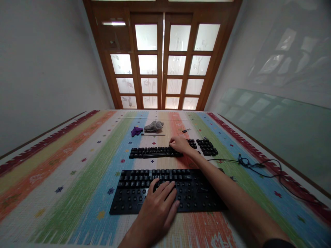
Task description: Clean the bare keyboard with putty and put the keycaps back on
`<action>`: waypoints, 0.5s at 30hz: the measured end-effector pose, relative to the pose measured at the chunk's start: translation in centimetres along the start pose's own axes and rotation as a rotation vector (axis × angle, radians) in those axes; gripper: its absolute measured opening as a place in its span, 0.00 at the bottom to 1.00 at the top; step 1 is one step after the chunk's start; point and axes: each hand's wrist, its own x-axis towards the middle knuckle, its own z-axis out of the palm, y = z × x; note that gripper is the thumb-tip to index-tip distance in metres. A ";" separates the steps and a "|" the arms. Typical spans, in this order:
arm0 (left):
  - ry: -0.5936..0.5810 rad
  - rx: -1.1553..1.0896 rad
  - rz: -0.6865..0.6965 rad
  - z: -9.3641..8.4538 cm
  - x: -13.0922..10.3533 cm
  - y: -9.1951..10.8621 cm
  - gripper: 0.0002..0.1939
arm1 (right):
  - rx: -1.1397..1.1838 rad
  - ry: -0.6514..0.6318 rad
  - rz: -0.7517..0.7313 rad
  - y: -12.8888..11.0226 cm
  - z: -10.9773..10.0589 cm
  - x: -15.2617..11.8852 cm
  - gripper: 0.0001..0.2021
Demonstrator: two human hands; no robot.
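A black keyboard (196, 196) lies near me on the table, with keycaps on its upper rows and bare key posts over the lower rows and right side. My left hand (160, 203) rests on its middle, palm down, fingers stretched out and apart. Beyond it lie loose black keycaps (150, 151) set out in rows, with a further block of keycaps (207, 147) to the right. My right hand (179, 144) reaches over the keyboard to these rows, its fingers curled together at the keycaps. Whatever its fingertips hold, if anything, is hidden.
A striped tablecloth (85, 193) covers the table. Farther back lie a purple cloth (136, 131), a grey cloth (153, 126), a thin stick (153, 134) and a small black tool with wire prongs (184, 131). A black cable (254, 165) coils at right.
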 end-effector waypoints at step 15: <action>-0.004 0.004 0.008 0.2 -0.1 -0.1 0.13 | 0.167 0.083 -0.054 0.2 -0.2 0.7 0.08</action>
